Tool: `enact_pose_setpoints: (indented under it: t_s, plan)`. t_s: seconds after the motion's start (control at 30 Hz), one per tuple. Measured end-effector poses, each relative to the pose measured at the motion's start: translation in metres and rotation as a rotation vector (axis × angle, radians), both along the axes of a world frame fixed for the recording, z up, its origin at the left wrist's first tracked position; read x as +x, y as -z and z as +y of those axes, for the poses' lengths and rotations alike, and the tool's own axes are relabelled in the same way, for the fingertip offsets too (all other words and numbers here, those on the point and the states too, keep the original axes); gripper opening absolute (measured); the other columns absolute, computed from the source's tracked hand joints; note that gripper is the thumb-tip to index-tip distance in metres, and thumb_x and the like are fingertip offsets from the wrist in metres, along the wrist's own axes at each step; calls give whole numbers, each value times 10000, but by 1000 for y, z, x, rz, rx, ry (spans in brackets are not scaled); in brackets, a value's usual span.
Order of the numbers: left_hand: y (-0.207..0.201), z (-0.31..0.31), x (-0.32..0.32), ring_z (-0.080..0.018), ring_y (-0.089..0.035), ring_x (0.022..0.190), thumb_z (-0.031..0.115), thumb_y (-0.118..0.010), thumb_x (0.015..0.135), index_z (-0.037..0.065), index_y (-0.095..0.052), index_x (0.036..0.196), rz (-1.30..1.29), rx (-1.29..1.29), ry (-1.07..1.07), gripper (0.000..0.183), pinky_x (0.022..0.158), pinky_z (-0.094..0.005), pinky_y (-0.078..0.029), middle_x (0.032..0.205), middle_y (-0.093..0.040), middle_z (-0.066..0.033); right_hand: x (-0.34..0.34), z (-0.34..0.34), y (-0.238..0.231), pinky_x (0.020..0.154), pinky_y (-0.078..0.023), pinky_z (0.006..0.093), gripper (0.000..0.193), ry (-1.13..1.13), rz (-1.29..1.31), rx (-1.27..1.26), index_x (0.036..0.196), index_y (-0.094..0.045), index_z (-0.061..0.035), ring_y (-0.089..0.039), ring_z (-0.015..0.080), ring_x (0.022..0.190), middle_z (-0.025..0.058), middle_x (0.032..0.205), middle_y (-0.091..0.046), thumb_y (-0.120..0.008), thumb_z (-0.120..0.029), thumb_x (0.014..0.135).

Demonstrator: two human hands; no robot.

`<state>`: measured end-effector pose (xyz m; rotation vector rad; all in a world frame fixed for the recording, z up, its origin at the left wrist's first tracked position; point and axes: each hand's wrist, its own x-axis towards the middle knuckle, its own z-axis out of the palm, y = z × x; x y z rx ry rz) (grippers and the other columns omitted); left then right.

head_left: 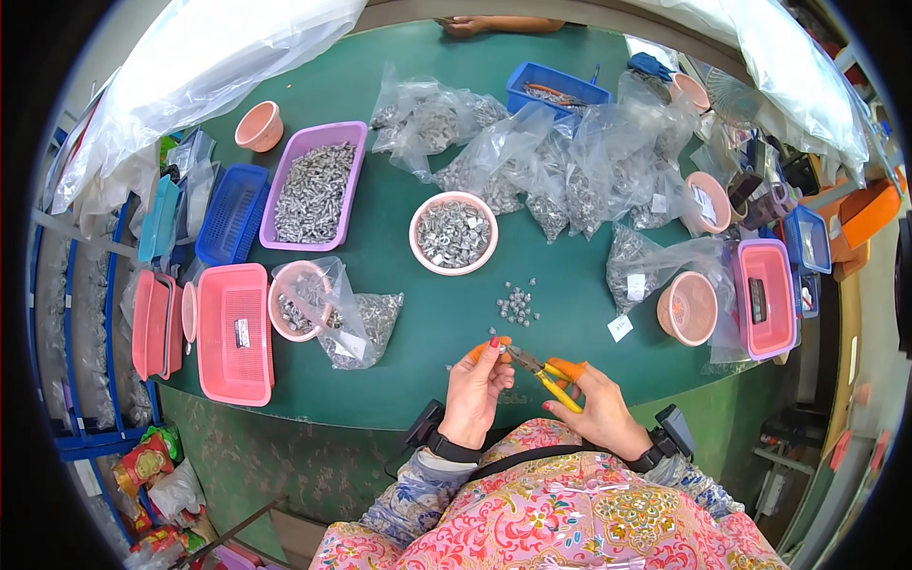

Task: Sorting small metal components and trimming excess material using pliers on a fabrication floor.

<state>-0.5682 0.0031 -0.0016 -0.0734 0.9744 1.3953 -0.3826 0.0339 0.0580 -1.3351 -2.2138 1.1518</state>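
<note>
My right hand (598,404) is closed round the yellow handles of a pair of pliers (544,376), with orange finger covers on some fingers. The pliers' jaws point up and left, reaching my left hand (477,389). Thumb and fingers of the left hand pinch a small silvery metal piece right at the jaws; its exact shape is too small to make out. Just beyond the hands lies a loose pile of small metal parts (515,305) on the green table (427,332). Behind it stands a round pink bowl (414,234) full of similar metal parts.
A purple basket (360,152) of metal parts, a blue basket (232,216) and a pink basket (235,380) stand at left. Clear bags (579,171) of parts line the back. Pink tubs (688,310) stand at right. Another person's forearm (503,24) rests at the far edge.
</note>
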Motion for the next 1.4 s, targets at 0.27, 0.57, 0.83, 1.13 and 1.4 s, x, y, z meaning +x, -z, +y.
enact_pose_setpoints:
  t_s: [0.27, 0.57, 0.83, 1.13, 1.4]
  plan:
    - [-6, 2, 5, -141, -623, 805, 185, -637, 901, 12, -651, 1043, 14, 62, 0, 224, 731, -274, -531, 930, -652, -58, -1, -2, 1, 546, -449, 318, 545, 59, -13, -10, 1227, -579, -69, -499, 183, 567, 81, 805, -551, -766, -169, 725]
    - [-8, 4, 7, -249, -635, 983, 105, -562, 934, -17, -625, 1100, 114, 153, 20, 214, 882, -384, -523, 1043, -652, -116, 9, -11, 28, 554, -448, 265, 521, 139, 204, -294, 1250, -565, -40, -550, 101, 646, 59, 870, -624, -747, -155, 775]
    - [-11, 4, 6, -268, -642, 971, 100, -558, 936, -16, -630, 1088, 115, 187, 16, 205, 865, -387, -534, 1022, -655, -115, 2, -4, -6, 643, -393, 172, 471, 244, 425, -858, 1282, -532, -4, -483, 25, 750, -17, 891, -588, -668, -109, 844]
    - [-2, 4, 6, -259, -641, 967, 101, -569, 929, -14, -632, 1079, 86, 170, 38, 199, 869, -391, -533, 1006, -657, -122, 2, -6, 5, 677, -389, 179, 503, 229, 543, -1015, 1327, -460, -8, -486, 34, 787, 0, 945, -573, -636, -126, 870]
    - [101, -14, -65, -185, -635, 822, 72, -669, 829, 25, -670, 1066, 1118, -94, 139, 242, 745, -292, -505, 907, -679, -85, 20, -6, 44, 872, -445, 261, 547, 233, 255, -663, 1286, -475, 22, -550, 116, 972, 66, 1052, -607, -712, -172, 833]
